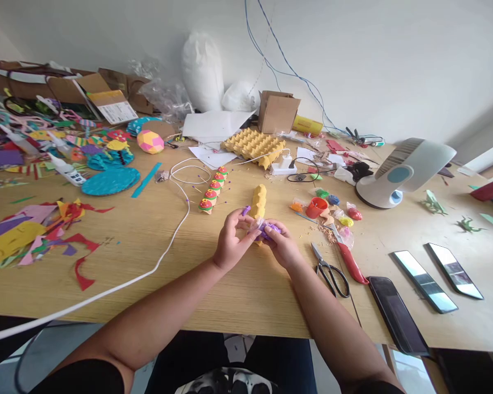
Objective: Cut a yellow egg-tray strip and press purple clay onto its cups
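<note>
Both hands meet at the middle of the table over a packet of purple clay (268,230) in clear wrap. My left hand (233,238) pinches the wrap, and a small purple piece (246,210) shows at its fingers. My right hand (282,244) is closed round the purple clay. Just behind the hands lies a yellow bumpy strip (259,200), its near end partly hidden by them. To the left stands a row of red and green decorated cups (211,195) with thin pins sticking out at the sides.
Scissors (328,269), a red-handled knife (351,262), an orange-red cup (316,207) and clay packets lie right. Phones (398,316) and a white fan (402,172) are farther right. A white cable (164,253) crosses left, near paper scraps (28,235). A yellow egg tray (254,145) sits behind.
</note>
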### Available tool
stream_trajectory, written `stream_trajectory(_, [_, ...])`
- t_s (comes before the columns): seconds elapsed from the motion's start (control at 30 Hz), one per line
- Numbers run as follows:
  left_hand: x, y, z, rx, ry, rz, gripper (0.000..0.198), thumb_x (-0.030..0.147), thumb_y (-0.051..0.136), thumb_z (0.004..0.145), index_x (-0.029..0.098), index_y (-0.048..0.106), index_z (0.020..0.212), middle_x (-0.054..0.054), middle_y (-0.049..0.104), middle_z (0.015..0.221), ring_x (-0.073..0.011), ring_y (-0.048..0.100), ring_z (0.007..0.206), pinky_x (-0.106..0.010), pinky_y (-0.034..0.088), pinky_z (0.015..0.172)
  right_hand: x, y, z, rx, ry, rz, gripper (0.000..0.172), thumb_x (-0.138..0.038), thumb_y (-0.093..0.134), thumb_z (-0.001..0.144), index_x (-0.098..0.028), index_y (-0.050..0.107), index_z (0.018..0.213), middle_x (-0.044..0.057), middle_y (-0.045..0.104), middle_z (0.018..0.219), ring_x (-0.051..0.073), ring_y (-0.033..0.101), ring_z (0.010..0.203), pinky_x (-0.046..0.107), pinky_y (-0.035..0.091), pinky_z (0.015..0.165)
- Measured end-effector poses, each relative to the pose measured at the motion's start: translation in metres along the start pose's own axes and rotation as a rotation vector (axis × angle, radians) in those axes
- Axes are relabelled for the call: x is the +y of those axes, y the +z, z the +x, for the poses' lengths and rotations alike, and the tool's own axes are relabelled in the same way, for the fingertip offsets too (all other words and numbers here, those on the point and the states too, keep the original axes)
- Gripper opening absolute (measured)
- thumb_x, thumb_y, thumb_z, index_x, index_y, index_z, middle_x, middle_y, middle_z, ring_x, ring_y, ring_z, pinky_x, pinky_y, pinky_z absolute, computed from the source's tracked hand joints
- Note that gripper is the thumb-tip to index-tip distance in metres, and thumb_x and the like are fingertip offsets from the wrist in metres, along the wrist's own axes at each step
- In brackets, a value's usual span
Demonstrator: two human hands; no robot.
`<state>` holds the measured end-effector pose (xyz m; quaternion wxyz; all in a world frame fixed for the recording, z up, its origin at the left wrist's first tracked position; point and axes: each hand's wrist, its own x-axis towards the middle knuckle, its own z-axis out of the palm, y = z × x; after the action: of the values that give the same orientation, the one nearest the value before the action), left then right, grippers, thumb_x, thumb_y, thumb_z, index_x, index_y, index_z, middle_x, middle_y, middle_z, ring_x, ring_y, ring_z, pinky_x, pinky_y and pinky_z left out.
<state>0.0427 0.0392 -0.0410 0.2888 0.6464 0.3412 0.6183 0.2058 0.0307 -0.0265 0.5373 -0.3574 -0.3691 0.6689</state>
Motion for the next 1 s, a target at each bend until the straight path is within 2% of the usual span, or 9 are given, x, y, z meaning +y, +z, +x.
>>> stream_trajectory(0.1, [0.002, 0.002, 0.002, 0.013, -0.116, -0.132, 0.065, 0.028, 0.077, 0.084, 0.023, 0.044, 0.139, -0.008, 0.067, 0.109, -0.0176, 0.069, 0.096, -0.032, 0.059, 0.084, -0.002, -0.002, 0.001, 0.027, -0.043, -0.018, 0.033, -0.041, 0.089, 0.068, -0.024, 0.074, 0.093, 0.000, 0.074, 0.091, 0.015, 0.066, 0.081, 0.029, 0.053, 0.080])
stream_trajectory(0.23, [0.000, 0.004, 0.002, -0.036, -0.226, -0.230, 0.057, 0.031, 0.074, 0.087, 0.023, 0.046, 0.136, -0.004, 0.070, 0.097, -0.0161, 0.070, 0.087, -0.030, 0.060, 0.080, -0.007, -0.005, 0.002, 0.007, -0.103, -0.125, 0.031, -0.039, 0.088, 0.068, -0.025, 0.074, 0.092, 0.001, 0.074, 0.097, 0.016, 0.066, 0.088, 0.031, 0.053, 0.086])
stream_trajectory(0.4, [-0.006, 0.003, 0.000, -0.063, -0.209, -0.178, 0.052, 0.030, 0.071, 0.089, 0.022, 0.047, 0.134, -0.002, 0.069, 0.090, -0.0144, 0.069, 0.082, -0.028, 0.059, 0.078, -0.010, -0.009, 0.001, -0.037, -0.152, -0.407, 0.030, -0.044, 0.083, 0.075, -0.022, 0.072, 0.091, 0.002, 0.072, 0.087, 0.016, 0.064, 0.078, 0.030, 0.053, 0.075])
stream_trajectory(0.53, [-0.005, 0.003, 0.000, -0.122, -0.137, -0.117, 0.050, 0.026, 0.069, 0.090, 0.023, 0.047, 0.135, -0.001, 0.068, 0.090, -0.0138, 0.068, 0.083, -0.028, 0.058, 0.080, -0.010, -0.007, -0.001, -0.008, -0.230, -0.582, 0.031, -0.050, 0.074, 0.082, -0.020, 0.070, 0.090, 0.005, 0.071, 0.084, 0.018, 0.065, 0.078, 0.030, 0.054, 0.072])
stream_trajectory(0.67, [-0.004, 0.003, -0.001, -0.155, -0.125, -0.123, 0.052, 0.026, 0.067, 0.092, 0.024, 0.044, 0.139, -0.003, 0.068, 0.093, -0.0148, 0.069, 0.087, -0.030, 0.059, 0.082, -0.009, -0.004, -0.002, 0.025, -0.281, -0.627, 0.030, -0.050, 0.070, 0.086, -0.020, 0.067, 0.086, 0.005, 0.070, 0.081, 0.018, 0.064, 0.075, 0.030, 0.054, 0.069])
stream_trajectory(0.83, [-0.002, 0.003, -0.001, -0.172, -0.144, -0.118, 0.046, 0.028, 0.068, 0.091, 0.023, 0.049, 0.133, -0.004, 0.071, 0.094, -0.0162, 0.071, 0.088, -0.031, 0.060, 0.080, -0.009, -0.002, -0.003, 0.024, -0.309, -0.664, 0.028, -0.050, 0.067, 0.088, -0.021, 0.066, 0.086, 0.004, 0.068, 0.077, 0.018, 0.063, 0.073, 0.029, 0.052, 0.065])
stream_trajectory(1.0, [0.005, 0.003, 0.000, -0.193, -0.233, -0.195, 0.040, 0.028, 0.068, 0.091, 0.023, 0.048, 0.125, -0.003, 0.072, 0.091, -0.0167, 0.072, 0.083, -0.031, 0.059, 0.077, -0.011, 0.000, -0.007, 0.039, -0.382, -0.734, 0.028, -0.046, 0.066, 0.089, -0.022, 0.064, 0.077, 0.004, 0.067, 0.077, 0.017, 0.061, 0.072, 0.029, 0.050, 0.064])
